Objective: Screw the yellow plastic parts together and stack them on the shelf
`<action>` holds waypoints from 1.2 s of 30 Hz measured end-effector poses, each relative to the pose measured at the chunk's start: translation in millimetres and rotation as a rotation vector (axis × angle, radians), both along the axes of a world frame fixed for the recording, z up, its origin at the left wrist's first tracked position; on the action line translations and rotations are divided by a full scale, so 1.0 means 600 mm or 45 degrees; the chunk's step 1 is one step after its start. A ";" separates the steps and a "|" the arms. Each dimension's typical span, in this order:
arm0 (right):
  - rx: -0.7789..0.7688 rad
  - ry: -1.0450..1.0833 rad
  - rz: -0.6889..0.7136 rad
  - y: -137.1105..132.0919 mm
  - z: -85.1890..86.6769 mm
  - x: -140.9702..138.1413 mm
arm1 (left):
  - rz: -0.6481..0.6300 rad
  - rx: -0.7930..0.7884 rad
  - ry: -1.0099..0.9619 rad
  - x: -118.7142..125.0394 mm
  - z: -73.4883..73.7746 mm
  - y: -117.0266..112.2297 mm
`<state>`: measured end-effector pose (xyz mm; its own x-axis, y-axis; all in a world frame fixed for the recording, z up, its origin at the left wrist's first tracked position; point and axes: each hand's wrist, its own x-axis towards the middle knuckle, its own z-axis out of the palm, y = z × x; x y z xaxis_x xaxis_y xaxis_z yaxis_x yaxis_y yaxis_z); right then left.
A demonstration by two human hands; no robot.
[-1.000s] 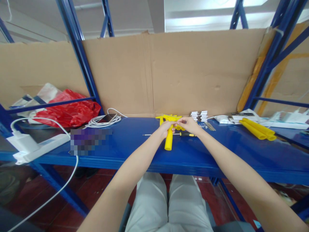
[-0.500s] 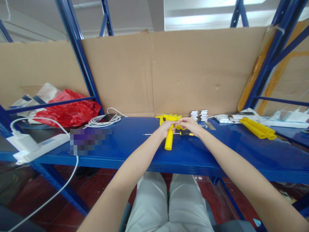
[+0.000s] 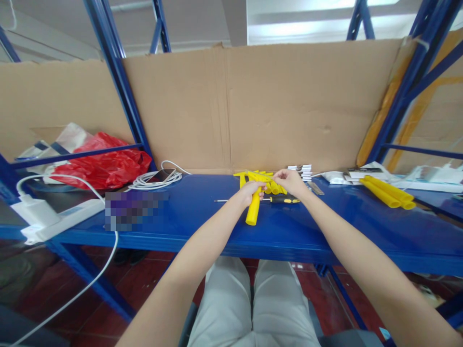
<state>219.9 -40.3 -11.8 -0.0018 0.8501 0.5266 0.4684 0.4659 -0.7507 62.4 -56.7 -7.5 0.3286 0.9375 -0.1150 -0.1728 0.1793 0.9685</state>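
The biggest thing in front of me is the cardboard sheet [image 3: 253, 106], which stands as a wall along the back of the blue shelf [image 3: 202, 221] and closes off any reach past it. A slanted blue post [image 3: 119, 82] cuts down at the left. Beyond it lie a red plastic bag [image 3: 104, 166] and, nearer the front, a white power strip [image 3: 58, 219] whose cable hangs over the shelf edge. A coil of white cable [image 3: 155, 179] sits against the cardboard. Off to the right lies a bundle of yellow tubes [image 3: 387, 193], well apart from my hands. A pile of yellow parts [image 3: 253, 175] and a small stack of white pieces [image 3: 302, 168] crowd the back strip. A screwdriver [image 3: 285, 200] lies flat just under my right wrist.

The shelf is bare between the hands and its front edge, and to the left as far as the cable coil, so there is room there.

My left hand [image 3: 249, 192] is clenched round the top of a yellow tube [image 3: 253, 212], which points down towards me above the shelf. My right hand [image 3: 291, 180] has its fingertips pinched at the yellow pile, and I cannot tell whether it grips a piece.
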 end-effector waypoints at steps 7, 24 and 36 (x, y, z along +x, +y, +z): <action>0.131 -0.297 -0.044 0.003 -0.006 0.002 | -0.073 0.044 0.031 0.002 0.001 -0.009; 0.390 -0.987 -0.068 -0.012 -0.002 0.003 | 0.069 0.031 -0.120 -0.007 0.002 0.005; -0.277 -1.135 0.095 -0.007 0.010 0.087 | 0.415 -0.047 -0.229 -0.015 0.005 0.013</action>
